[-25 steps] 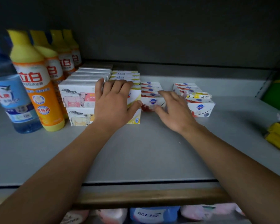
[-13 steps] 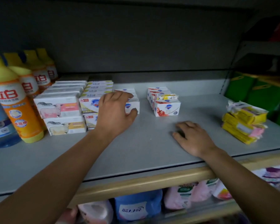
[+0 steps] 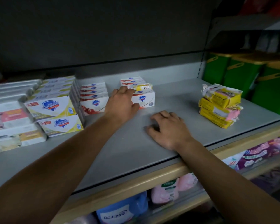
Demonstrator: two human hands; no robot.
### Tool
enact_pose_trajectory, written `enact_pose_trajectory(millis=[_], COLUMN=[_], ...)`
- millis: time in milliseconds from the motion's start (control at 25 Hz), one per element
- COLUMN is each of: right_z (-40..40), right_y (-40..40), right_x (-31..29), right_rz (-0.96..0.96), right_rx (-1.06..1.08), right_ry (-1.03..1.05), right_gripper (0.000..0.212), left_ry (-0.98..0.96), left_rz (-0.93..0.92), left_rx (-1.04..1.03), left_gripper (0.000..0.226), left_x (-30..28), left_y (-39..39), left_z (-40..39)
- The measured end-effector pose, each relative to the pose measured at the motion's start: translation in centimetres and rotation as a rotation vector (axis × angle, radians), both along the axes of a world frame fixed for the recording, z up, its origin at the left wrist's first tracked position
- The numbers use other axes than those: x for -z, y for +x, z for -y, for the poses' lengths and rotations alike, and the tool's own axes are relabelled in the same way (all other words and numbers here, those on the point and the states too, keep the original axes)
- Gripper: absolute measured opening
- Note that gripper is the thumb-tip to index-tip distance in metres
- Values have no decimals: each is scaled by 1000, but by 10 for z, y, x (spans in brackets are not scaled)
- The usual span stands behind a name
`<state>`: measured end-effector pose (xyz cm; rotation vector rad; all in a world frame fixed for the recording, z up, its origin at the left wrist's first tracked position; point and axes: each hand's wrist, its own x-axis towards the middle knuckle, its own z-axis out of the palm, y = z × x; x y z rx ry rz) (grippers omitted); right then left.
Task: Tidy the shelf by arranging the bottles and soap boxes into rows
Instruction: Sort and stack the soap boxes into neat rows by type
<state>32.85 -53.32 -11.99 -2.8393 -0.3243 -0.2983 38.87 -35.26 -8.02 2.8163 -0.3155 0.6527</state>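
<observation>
Soap boxes stand in rows on the grey shelf (image 3: 120,152): sheep-print boxes (image 3: 8,117) at far left, then yellow-and-white boxes (image 3: 52,105), then a red-and-white row (image 3: 94,102). A gap to the right, a separate short row of white boxes (image 3: 144,97) carries a small yellow packet (image 3: 143,87) on top. My left hand (image 3: 121,104) grips the left front corner of that separate row, fingers over the top and thumb on the front face. My right hand (image 3: 166,128) rests on the bare shelf, fingers loosely curled, holding nothing. The bottles are out of frame.
A ragged stack of yellow wrapped soaps (image 3: 220,105) sits at the right of the shelf. Green containers (image 3: 242,78) fill the neighbouring bay. Below the wooden front edge are pink pouches (image 3: 168,189) and a blue jug (image 3: 123,209).
My left hand has moved right from the yellow-and-white boxes to the separate row. My right hand pulled back from the boxes and rests on the shelf. The view swung right, losing the bottles.
</observation>
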Motion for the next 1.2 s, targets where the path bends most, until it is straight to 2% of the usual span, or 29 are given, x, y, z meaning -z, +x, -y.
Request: enact_pose_trajectory(millis=[240,400,640,760,840,920,1040,1120,1200], right_z=[2,2,1,-1,-9,-23,-47,-57,-61], right_y=[1,1,1,-2,-3,-9,-9,-4,1], right_x=[1,0,-3,-11,-18,-26,-37,-39,-37], right_rz=[3,-23,-60,-104,-85,-54,-122,-155,-130], right_rx=[0,1,24,54,25,-114,-383,-447,-416], right_ry=[17,28,28,29,199,508,794,875,946], right_gripper=[49,49,53,52,55,68,83,74,55], left_ry=[-84,-124,-410,-716,-1053,-1284,-1400,-1468,-1539], left_rz=[-69,-74,113,-5,-104,-166,-231,-273,-308], left_rx=[-87,-47,128,103,113,107,96,76,69], left_gripper=[61,59,42,38,39,38,29,18,19], left_x=[4,-5,-3,3,2,-1,-3,-5,-9], left_y=[29,12,-69,-91,-91,-90,-92,-93,-91], left_z=[13,9,-45,-64,-66,-66,-72,-76,-81])
